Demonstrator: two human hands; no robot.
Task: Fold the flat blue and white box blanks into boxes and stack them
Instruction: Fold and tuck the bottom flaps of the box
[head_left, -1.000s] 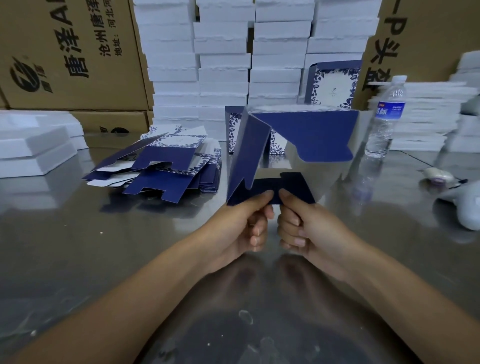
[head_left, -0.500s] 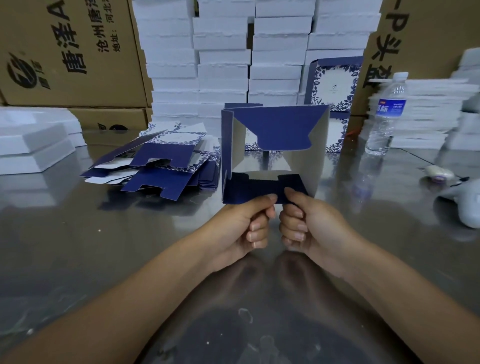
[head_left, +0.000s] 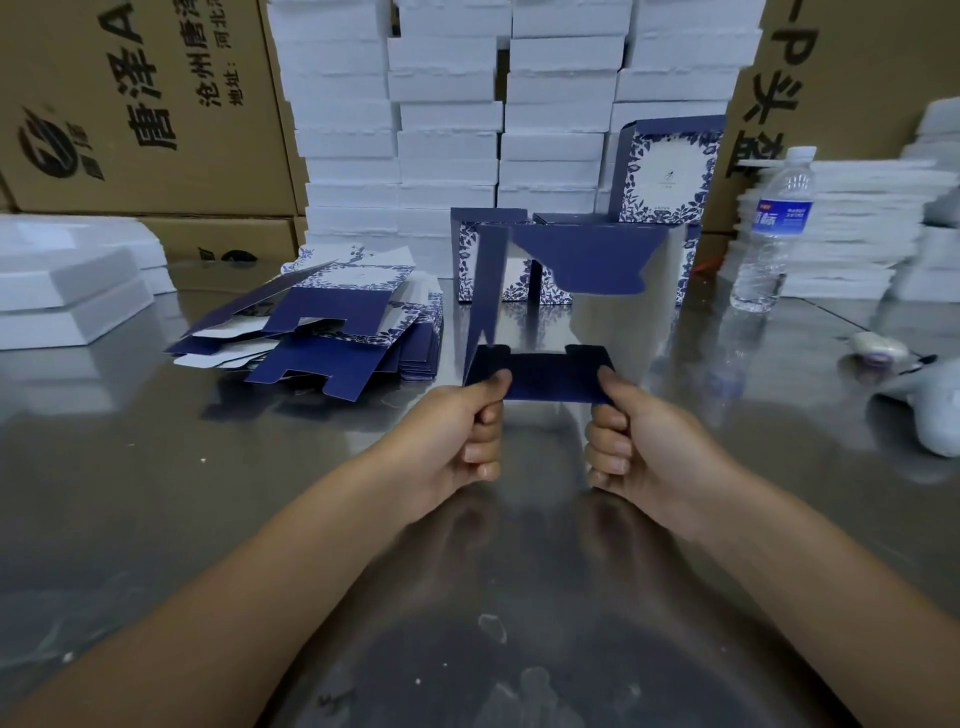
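your steel table (head_left: 156, 519) fills most of the view, shiny enough to mirror both your forearms. along the back edge there are big brown cartons (head_left: 140, 104) with black printed chinese text on the left, plus another carton (head_left: 852, 78) on the right. between them sit tall stacks of white trays (head_left: 447, 130), several columns side by side. more white trays (head_left: 62, 291) sit at the far left, and a lower pile of white sheets (head_left: 857, 228) is at the far right.

left of centre on the table is your messy pile of flat blanks (head_left: 322, 332), blue sides and floral white sides mixed, fanned out and overlapping.

the half-folded box (head_left: 592, 260) is right in front of you, held up off the table near the middle, just right of the blanks pile. it's opened into a tube with the silver inside facing you, one blue flap hanging down from the top and the notched bottom flap (head_left: 550, 376) pointing at you.

your left hand (head_left: 457, 436) pinches that flap's left corner, thumb on top and fingers curled under. your right hand (head_left: 644, 441) grips the right corner the same way.

behind it a finished floral box (head_left: 667, 171) stands upright against the white stacks, with a clear water bottle (head_left: 774, 228) with a blue label just to its right.
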